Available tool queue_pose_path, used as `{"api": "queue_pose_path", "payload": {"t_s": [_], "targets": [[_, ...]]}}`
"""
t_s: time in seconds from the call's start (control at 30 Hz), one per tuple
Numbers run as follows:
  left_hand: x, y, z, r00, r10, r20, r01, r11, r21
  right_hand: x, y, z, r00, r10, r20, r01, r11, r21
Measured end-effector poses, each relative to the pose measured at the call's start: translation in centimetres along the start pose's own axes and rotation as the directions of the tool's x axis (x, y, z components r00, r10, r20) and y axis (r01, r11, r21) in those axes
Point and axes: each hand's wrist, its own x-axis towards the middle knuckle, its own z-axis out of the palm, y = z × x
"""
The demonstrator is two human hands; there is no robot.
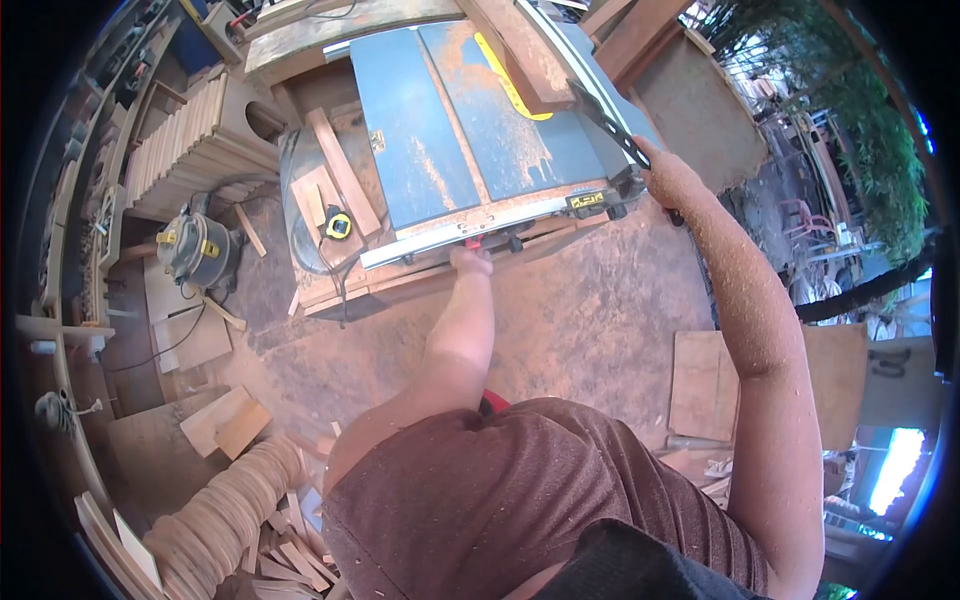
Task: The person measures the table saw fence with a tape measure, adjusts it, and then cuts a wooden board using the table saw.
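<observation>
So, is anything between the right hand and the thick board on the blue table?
Only the black slotted tool in the right hand, whose far end is at or near the end of the thick board. Nothing else visible stands between; the yellow strip lies off that line.

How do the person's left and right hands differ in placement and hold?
Placement: the left hand is at the middle of the front rail; the right hand is by the table's right corner.
Hold: the left hand meets a small red part; the right hand grips a long black tool.
Both are bare.
</observation>
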Motion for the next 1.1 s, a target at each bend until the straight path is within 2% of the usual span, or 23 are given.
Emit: {"api": "queue_pose_path", "payload": {"t_s": [0.13,0.23,0.3,0.43,0.5,0.57,0.63,0.8,0.9,0.93,0.97,1.03,1.1], "targets": [[-1.8,0.3,0.8,1.0,0.01,0.01,-0.01,1.0,-0.005,0.6,-0.4,-0.4,1.0,-0.011,-0.009,0.011,1.0,-0.004],[-3.2,0.5,1.6,0.998,0.019,-0.054,-0.019,1.0,0.004,0.8,-1.1,-0.8,1.0,0.0,0.002,0.0,1.0,-0.025],[-0.8,0.3,0.4,1.0,0.014,0.013,-0.014,1.0,-0.016,0.7,-1.9,-1.2,0.997,0.064,0.045,-0.064,0.998,0.011],[-0.9,0.4,0.0,0.999,0.047,0.023,-0.047,0.999,0.0,1.4,-2.2,-1.3,0.995,0.085,0.053,-0.086,0.996,0.012],[-2.5,0.3,0.4,0.996,0.067,0.053,-0.069,0.997,0.046,2.2,-1.6,-0.7,0.999,0.028,0.015,-0.028,0.999,-0.031],[-2.1,0.3,0.4,0.992,0.085,0.088,-0.093,0.991,0.092,2.1,-2.7,-1.5,0.997,0.059,0.043,-0.058,0.998,-0.027],[-1.8,0.5,0.4,0.996,0.057,0.069,-0.061,0.996,0.057,2.4,-3.1,-1.7,0.993,0.09,0.07,-0.088,0.996,-0.024],[-2.3,0.9,0.4,0.996,0.013,0.084,-0.017,0.999,0.042,4.4,-2.5,-0.9,0.999,-0.037,0.017,0.039,0.988,-0.15],[-2.2,1.0,0.1,0.993,0.01,0.116,-0.015,0.999,0.045,4.6,-3.9,-1.6,0.999,0.001,0.04,0.005,0.988,-0.152],[-1.9,1.1,-0.2,0.989,0.014,0.15,-0.024,0.998,0.066,6.6,-1.3,0.4,0.999,0.006,0.043,0.001,0.988,-0.152],[-0.6,0.9,-0.5,0.988,0.008,0.151,-0.018,0.998,0.067,6.8,-2.4,-0.5,0.998,0.024,0.058,-0.015,0.989,-0.15],[1.6,0.5,-1.2,0.985,0.028,0.169,-0.012,0.995,-0.094,6.7,-4.9,-2.1,0.993,0.067,0.097,-0.054,0.989,-0.137],[2.6,0.4,-1.4,0.984,0.02,0.176,0.004,0.991,-0.136,7.5,-6.5,-3.0,0.989,0.091,0.113,-0.078,0.99,-0.116]]}}
